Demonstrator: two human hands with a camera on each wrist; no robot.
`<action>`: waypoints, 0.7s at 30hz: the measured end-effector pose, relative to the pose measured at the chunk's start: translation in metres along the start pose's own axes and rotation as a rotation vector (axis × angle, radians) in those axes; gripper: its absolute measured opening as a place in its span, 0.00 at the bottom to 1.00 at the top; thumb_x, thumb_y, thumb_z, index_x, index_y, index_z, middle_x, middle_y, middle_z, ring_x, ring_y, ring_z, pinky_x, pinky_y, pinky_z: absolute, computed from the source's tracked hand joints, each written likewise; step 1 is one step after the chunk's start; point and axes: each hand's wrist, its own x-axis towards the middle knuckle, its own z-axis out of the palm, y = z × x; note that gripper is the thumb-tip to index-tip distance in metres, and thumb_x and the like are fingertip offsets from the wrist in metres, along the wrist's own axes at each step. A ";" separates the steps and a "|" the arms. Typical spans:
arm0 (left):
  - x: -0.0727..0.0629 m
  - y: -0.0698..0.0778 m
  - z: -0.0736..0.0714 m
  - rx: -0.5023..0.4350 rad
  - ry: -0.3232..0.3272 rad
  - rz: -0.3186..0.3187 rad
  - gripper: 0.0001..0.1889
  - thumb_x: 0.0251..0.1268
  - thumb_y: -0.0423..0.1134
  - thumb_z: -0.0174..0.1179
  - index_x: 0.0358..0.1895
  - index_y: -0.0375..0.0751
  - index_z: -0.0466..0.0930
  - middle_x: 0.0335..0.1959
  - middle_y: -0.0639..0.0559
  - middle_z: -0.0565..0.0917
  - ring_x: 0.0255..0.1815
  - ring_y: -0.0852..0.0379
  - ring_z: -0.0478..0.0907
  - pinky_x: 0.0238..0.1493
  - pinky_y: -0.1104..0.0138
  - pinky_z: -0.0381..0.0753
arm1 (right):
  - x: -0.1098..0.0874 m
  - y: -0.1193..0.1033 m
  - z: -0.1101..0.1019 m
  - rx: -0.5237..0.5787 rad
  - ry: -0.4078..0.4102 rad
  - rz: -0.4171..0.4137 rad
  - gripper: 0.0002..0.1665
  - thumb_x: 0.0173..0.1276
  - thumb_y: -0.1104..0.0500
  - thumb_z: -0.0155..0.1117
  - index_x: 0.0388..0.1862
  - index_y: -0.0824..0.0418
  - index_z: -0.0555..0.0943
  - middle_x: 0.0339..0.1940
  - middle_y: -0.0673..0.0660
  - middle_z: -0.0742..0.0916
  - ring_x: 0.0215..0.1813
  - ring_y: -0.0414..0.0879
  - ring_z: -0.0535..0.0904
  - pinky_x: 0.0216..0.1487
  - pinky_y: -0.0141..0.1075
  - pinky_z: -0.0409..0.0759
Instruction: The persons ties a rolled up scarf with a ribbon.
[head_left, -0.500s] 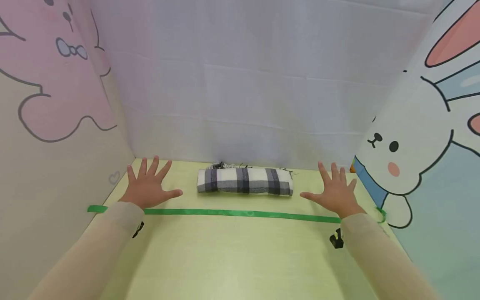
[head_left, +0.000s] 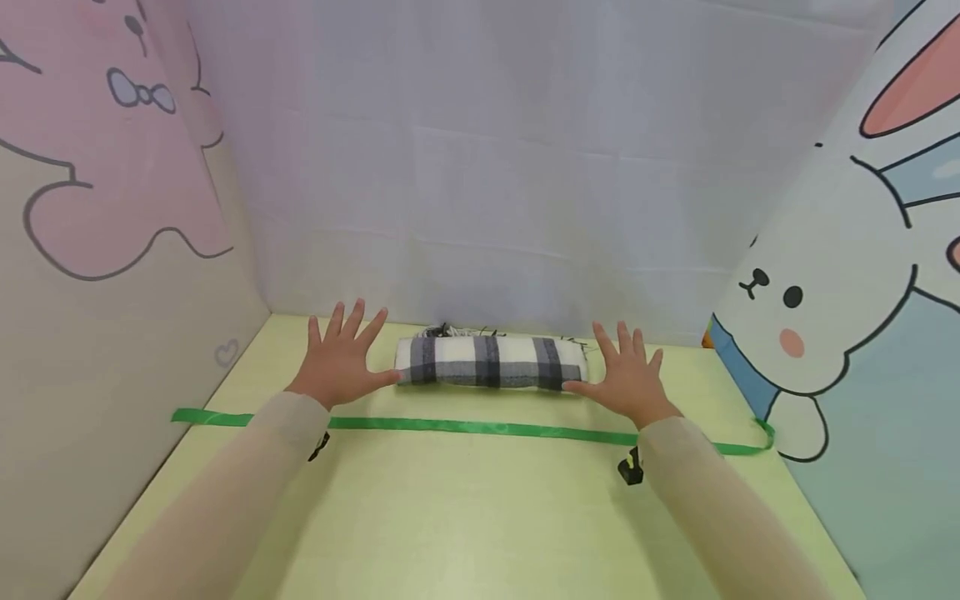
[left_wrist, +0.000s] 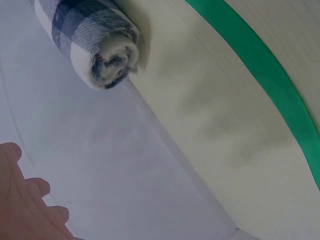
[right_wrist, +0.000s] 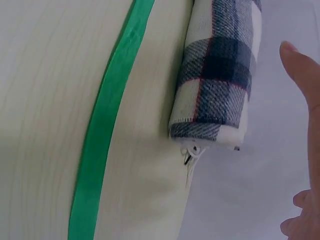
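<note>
Cloth (head_left: 491, 362) rolled up, left hand (head_left: 337, 367) spread wide near one end, right hand (head_left: 632, 383) spread wide near the other

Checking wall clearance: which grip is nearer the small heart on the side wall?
Left. The left grip is between the heart and the rolled plaid cloth; the right grip is farther right, by the cloth's right end.

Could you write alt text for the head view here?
A person's open left hand and open right hand are at opposite ends of a rolled checked cloth on a pale tabletop. A green strip crosses the tabletop nearer the person, and a cartoon rabbit decorates the right wall.
</note>
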 end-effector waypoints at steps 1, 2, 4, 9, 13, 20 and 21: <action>0.002 0.003 0.002 -0.005 0.003 0.006 0.58 0.60 0.80 0.55 0.86 0.55 0.40 0.85 0.38 0.37 0.83 0.32 0.28 0.71 0.30 0.20 | 0.003 -0.002 0.003 0.003 -0.001 -0.005 0.77 0.52 0.13 0.61 0.87 0.46 0.38 0.84 0.70 0.44 0.81 0.74 0.33 0.67 0.80 0.31; 0.005 0.006 0.004 -0.005 -0.002 0.008 0.58 0.60 0.80 0.53 0.86 0.55 0.39 0.85 0.38 0.37 0.83 0.32 0.28 0.71 0.30 0.20 | 0.006 -0.004 0.006 0.008 -0.003 -0.009 0.77 0.52 0.14 0.61 0.87 0.46 0.39 0.84 0.70 0.44 0.82 0.73 0.33 0.68 0.80 0.32; 0.010 0.013 0.010 -0.018 -0.008 0.016 0.59 0.60 0.82 0.51 0.86 0.55 0.39 0.85 0.38 0.36 0.83 0.33 0.28 0.71 0.30 0.21 | 0.010 -0.008 0.012 0.014 -0.009 -0.012 0.77 0.52 0.14 0.62 0.87 0.46 0.39 0.85 0.70 0.44 0.82 0.73 0.33 0.68 0.80 0.33; 0.025 0.028 0.032 -0.039 -0.009 0.034 0.59 0.59 0.82 0.51 0.86 0.57 0.38 0.85 0.40 0.36 0.83 0.35 0.28 0.72 0.30 0.23 | 0.019 -0.019 0.024 0.021 -0.029 -0.026 0.75 0.54 0.19 0.68 0.87 0.49 0.43 0.85 0.69 0.44 0.82 0.72 0.35 0.69 0.80 0.35; 0.039 0.040 0.049 -0.059 -0.008 0.057 0.59 0.58 0.82 0.53 0.86 0.59 0.40 0.85 0.43 0.36 0.84 0.37 0.29 0.73 0.31 0.25 | 0.025 -0.025 0.034 0.022 -0.034 -0.039 0.74 0.54 0.23 0.73 0.87 0.48 0.44 0.85 0.68 0.47 0.83 0.70 0.35 0.69 0.79 0.35; 0.060 0.055 0.067 -0.004 -0.019 0.092 0.59 0.57 0.83 0.54 0.86 0.61 0.40 0.85 0.42 0.42 0.84 0.37 0.36 0.75 0.32 0.31 | 0.039 -0.024 0.053 0.026 -0.048 -0.101 0.72 0.55 0.29 0.77 0.87 0.51 0.48 0.85 0.68 0.50 0.83 0.68 0.38 0.73 0.74 0.35; 0.062 0.057 0.070 0.006 -0.019 0.100 0.59 0.57 0.82 0.55 0.86 0.61 0.41 0.85 0.42 0.43 0.84 0.37 0.37 0.76 0.33 0.32 | 0.041 -0.024 0.055 0.024 -0.051 -0.108 0.71 0.55 0.31 0.77 0.87 0.51 0.49 0.85 0.68 0.50 0.83 0.68 0.39 0.74 0.74 0.35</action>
